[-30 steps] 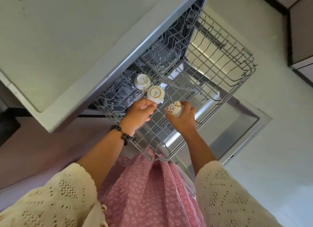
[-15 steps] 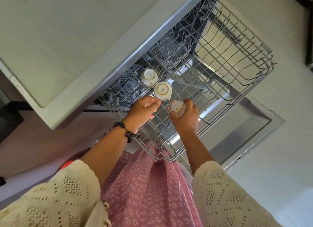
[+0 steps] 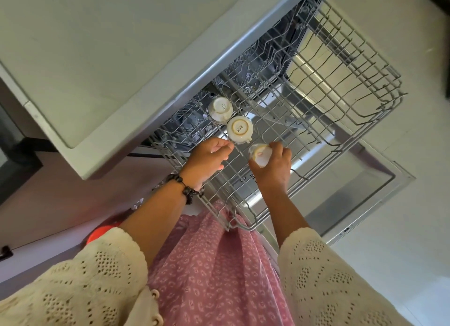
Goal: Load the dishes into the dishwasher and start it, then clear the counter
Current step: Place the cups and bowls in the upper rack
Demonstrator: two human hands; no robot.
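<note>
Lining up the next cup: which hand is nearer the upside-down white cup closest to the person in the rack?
Left. The left hand has its fingertips almost at that upside-down white cup. The right hand sits a little farther off, holding a patterned cup over the grey wire rack.

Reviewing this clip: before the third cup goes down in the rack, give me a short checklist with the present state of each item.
1. Cup firmly held by the right hand: ok, fingers curl round it.
2. Rack pulled out far enough to load: ok.
3. Free spot beside the two cups already placed upside down: ok, bare wires lie in front of them.
4. Held cup turned mouth down: cannot tell, the hand covers most of it.
5. Left hand out of the way: not ok, it hangs over the rack close to the nearer placed cup.
6. Dishwasher door fully down: ok.
</note>
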